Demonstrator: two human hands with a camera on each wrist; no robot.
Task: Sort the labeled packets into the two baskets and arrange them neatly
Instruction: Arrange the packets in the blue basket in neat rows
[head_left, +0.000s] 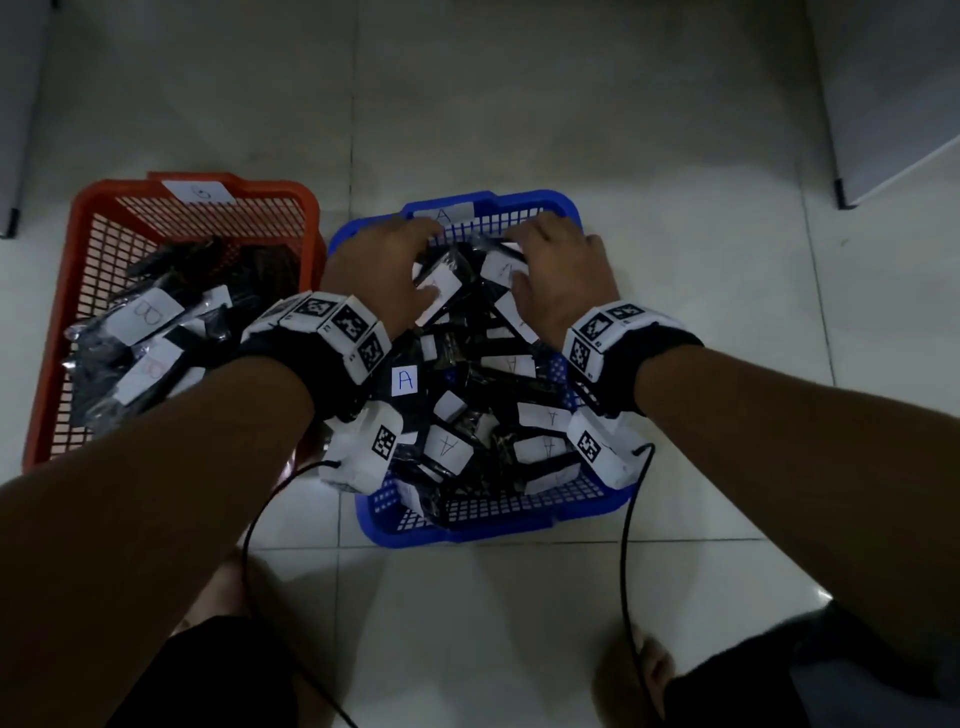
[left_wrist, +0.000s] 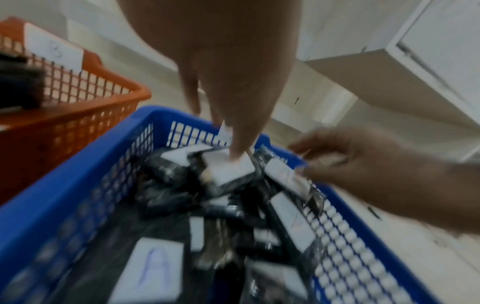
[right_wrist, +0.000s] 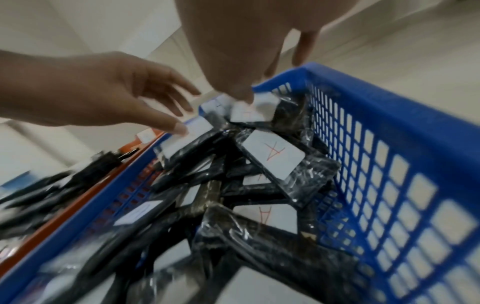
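The floor (head_left: 519, 114) is made of big, pale, shiny tiles with thin lines between them. The room is dim. Pale cupboards (head_left: 893, 93) stand at the far right of the floor, and another pale one (head_left: 21, 104) stands at the far left.

Two plastic baskets sit on the floor, side by side and almost touching. The orange basket (head_left: 83, 218) is on the left. It has a white tag on its far rim, and its letter is too faint to read from the head view. Dark packets (head_left: 150, 332) with white B labels lie in it, mostly by the near edge.

The blue basket (head_left: 498, 525) is on the right, in front of the person. A white tag with an A is on its far rim. It is full of dark shiny packets (head_left: 467, 415) with white A labels. They lie in a messy pile, leaning this way and that.

Both hands are over the far edge of the blue basket. The left hand (head_left: 384, 275) has its fingers spread and fairly straight. Its thumb presses down on a white label on a packet near the far left corner. It is not gripping anything. The right hand (head_left: 561, 275) also has loose, spread fingers. Its fingertips touch a white label near the far right corner, and it holds nothing.

Both wrists wear black bands with white boxes and black square patterns (head_left: 343, 322). Thin black wires (head_left: 626, 545) hang from them.
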